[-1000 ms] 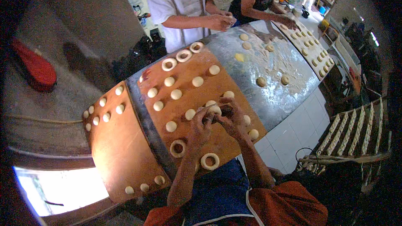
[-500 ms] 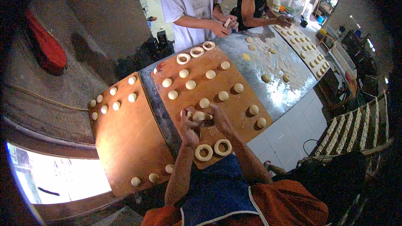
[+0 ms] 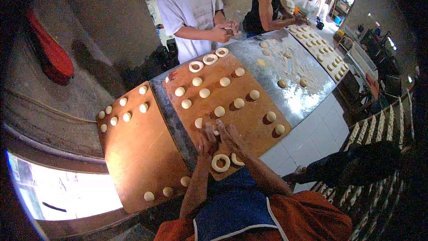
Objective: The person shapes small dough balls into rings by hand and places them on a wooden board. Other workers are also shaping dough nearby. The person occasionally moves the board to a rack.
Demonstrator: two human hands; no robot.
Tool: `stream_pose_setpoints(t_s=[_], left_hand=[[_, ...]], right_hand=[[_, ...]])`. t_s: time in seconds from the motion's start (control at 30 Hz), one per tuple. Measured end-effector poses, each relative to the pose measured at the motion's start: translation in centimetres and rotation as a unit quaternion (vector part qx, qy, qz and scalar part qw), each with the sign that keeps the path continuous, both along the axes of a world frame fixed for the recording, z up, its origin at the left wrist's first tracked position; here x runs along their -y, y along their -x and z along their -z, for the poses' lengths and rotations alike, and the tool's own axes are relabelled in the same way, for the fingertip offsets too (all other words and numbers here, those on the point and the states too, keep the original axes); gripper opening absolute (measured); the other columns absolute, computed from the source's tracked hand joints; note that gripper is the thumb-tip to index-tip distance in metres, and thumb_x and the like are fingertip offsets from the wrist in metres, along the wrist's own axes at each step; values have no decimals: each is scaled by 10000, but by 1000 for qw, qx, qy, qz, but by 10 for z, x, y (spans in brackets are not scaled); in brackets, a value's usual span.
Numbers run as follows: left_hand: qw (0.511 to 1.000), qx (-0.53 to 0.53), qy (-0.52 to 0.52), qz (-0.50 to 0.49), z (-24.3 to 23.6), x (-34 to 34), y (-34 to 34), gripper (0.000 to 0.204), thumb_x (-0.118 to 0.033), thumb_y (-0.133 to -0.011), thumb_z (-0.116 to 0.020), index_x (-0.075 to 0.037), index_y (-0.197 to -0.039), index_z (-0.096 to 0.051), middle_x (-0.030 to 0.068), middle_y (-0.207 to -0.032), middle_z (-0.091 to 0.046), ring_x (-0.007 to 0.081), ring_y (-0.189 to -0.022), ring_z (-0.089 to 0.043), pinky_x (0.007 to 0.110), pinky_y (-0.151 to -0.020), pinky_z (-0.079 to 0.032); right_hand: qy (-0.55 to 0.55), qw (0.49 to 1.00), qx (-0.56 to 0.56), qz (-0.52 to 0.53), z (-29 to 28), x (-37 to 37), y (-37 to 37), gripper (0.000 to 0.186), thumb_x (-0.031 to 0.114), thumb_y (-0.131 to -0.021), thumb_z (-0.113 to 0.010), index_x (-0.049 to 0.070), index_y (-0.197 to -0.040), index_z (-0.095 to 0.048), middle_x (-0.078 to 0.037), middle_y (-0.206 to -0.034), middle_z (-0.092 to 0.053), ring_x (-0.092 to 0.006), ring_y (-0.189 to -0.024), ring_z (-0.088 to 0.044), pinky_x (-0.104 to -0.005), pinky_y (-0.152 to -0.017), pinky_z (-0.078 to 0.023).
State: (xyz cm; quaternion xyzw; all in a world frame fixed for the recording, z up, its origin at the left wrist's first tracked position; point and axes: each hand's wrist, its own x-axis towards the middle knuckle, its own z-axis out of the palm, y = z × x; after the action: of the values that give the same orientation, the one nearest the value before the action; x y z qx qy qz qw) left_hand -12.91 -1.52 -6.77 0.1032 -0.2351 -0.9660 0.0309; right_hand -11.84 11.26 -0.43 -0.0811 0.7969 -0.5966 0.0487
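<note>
Dough piece (image 3: 216,132) sits pinched between my left hand (image 3: 207,139) and right hand (image 3: 229,135), both closed on it, just below frame centre over the brown board (image 3: 249,120). I see two dough rings (image 3: 220,162) right beneath my hands, dough balls (image 3: 219,111) in rows above, and two people working at the upper edge.

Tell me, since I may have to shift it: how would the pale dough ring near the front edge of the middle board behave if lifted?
The pale dough ring would probably sag and stretch, since it looks soft and thin. It seems light. Lying flat on the brown wooden board, it is unlikely to roll, though it may stick slightly.
</note>
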Motion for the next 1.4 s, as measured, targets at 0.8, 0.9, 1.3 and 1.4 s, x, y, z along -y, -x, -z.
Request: stream_pose_setpoints(t_s=[0.8, 0.9, 1.3, 1.4], left_hand=[[975, -17, -221, 30, 30, -5, -47, 213, -269, -1025, -509, -74, -960, -563, 59, -842, -548, 215, -780, -552, 389, -751, -476], [805, -68, -587, 63, 38, -13, -56, 241, -287, -1039, -509, -73, -945, -568, 60, -823, -551, 217, -759, -551, 394, -731, -478], [930, -130, -340, 49, 77, -73, -61, 351, -345, -1077, -442, -65, -1261, -547, 89, -1054, -613, 254, -939, -602, 422, -882, -488], [963, -26, -266, -30, 81, -91, -49, 310, -298, -1066, -476, -54, -1245, -545, 116, -1076, -614, 250, -912, -614, 433, -828, -500]], right_hand=[[-65, 996, 18, -64, 19, -10, -37, 394, 334, -1013, -578, -24, -1178, -573, -214, -1054, -663, -373, -1011, -624, -447, -866, -494], [-101, 991, 48, -76, 50, -22, -40, 379, 316, -1025, -557, -3, -1230, -571, -214, -1116, -654, -352, -1029, -624, -434, -871, -507], [-137, 986, 24, -92, 63, -85, -41, 340, 247, -992, -533, 36, -1249, -605, -211, -1117, -642, -359, -940, -612, -446, -773, -493], [-133, 984, -9, -116, 46, -90, -32, 330, 232, -975, -535, 40, -1230, -617, -209, -1087, -644, -372, -903, -609, -456, -738, -482]])
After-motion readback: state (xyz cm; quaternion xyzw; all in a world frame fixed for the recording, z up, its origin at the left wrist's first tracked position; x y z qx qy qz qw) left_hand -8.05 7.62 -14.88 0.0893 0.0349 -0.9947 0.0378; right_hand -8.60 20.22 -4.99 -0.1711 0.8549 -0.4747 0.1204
